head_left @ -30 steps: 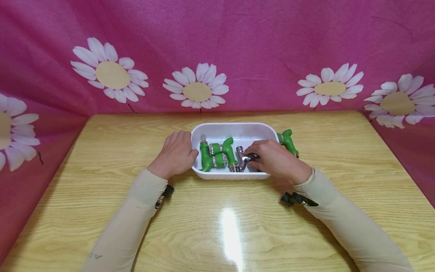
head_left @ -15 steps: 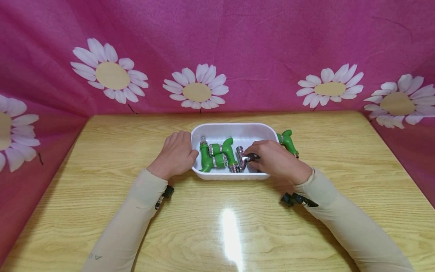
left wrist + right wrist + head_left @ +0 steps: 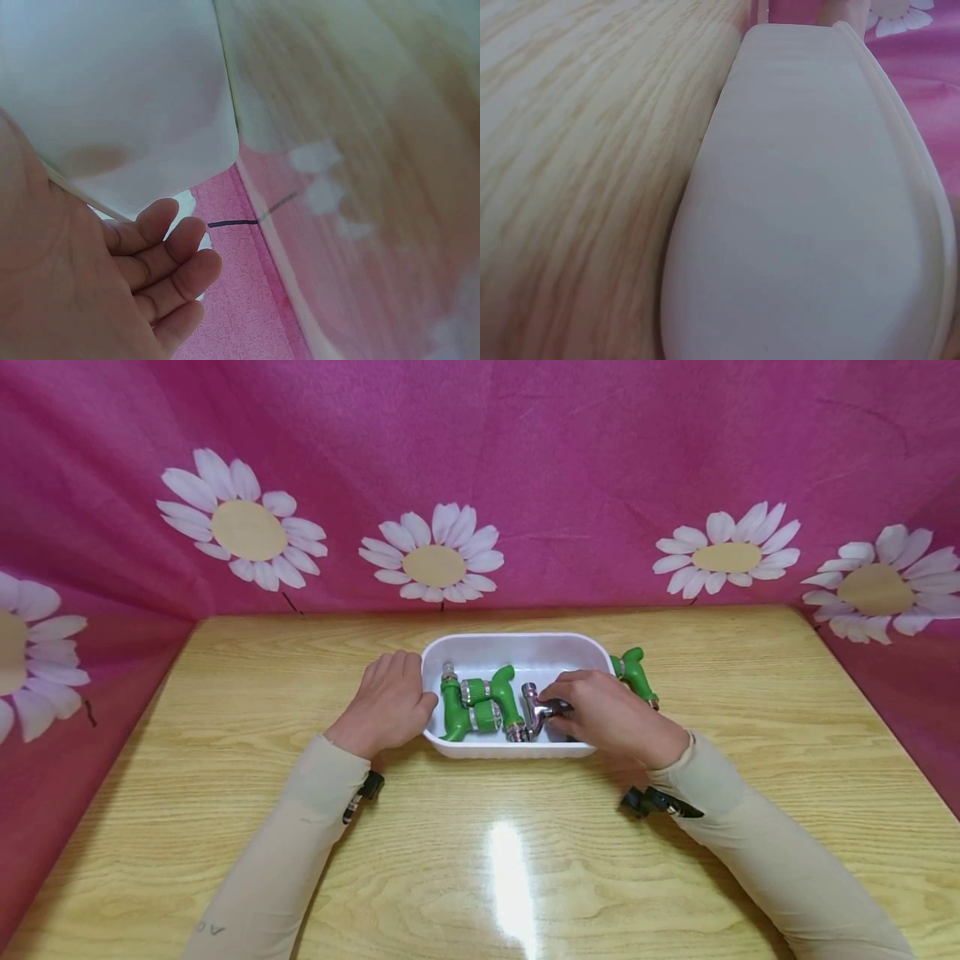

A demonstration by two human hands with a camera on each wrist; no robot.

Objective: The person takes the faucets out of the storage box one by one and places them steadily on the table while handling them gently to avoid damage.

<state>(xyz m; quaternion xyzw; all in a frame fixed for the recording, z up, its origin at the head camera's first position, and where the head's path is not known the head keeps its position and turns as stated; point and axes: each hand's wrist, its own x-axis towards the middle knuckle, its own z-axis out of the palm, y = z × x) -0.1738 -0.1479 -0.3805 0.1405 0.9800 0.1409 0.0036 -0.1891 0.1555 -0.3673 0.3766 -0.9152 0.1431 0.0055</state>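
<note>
A white plastic tub (image 3: pixel 517 749) stands on the table in the head view. My left hand (image 3: pixel 385 703) is at its left end, thumb over the rim. In the left wrist view the curled fingers (image 3: pixel 184 262) lie against the tub's outside. Inside, my right hand (image 3: pixel 611 714) grips a chrome tap (image 3: pixel 534 710) by its dark handle end; the fingertips are partly hidden. Left of it in the tub lie two green taps, one nearer the middle (image 3: pixel 506 697) and one at the left end (image 3: pixel 453 710). The right wrist view shows only the tub's outer wall (image 3: pixel 802 195).
Another green tap (image 3: pixel 635 675) lies on the wooden table (image 3: pixel 480 860) just beyond the tub's right end, partly behind my right hand. A pink cloth with daisies (image 3: pixel 555 468) hangs at the table's back and sides.
</note>
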